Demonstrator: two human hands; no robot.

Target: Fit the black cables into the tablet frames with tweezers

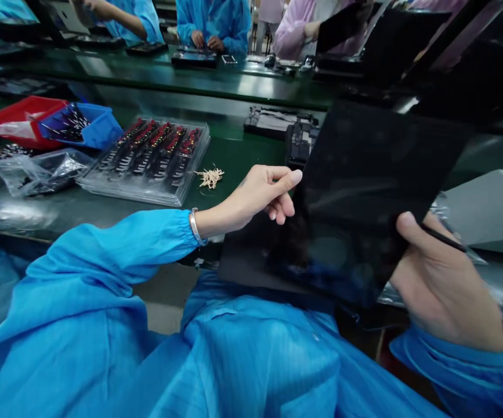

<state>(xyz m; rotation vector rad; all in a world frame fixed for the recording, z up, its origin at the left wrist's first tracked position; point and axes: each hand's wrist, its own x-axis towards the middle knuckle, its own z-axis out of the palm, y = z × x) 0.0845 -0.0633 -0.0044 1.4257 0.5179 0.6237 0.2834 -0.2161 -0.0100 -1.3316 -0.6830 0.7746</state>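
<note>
A large glossy black panel (355,197) is tilted up over my lap, in front of the green workbench (234,151). My left hand (260,194) grips its left edge, thumb on the front and fingers curled behind. My right hand (440,278) holds its lower right corner, thumb pressed on the glass. A thin black stick (445,238) lies across my right hand's fingers. Both arms wear blue sleeves, and a bracelet (195,226) sits on the left wrist.
A clear tray (147,159) of dark and red parts lies left on the bench, beside a blue bin (98,129), a red bin (18,116) and plastic bags (38,171). Pale scraps (210,176) lie nearby. Black fixtures (277,122) stand behind. Other people work across the far table.
</note>
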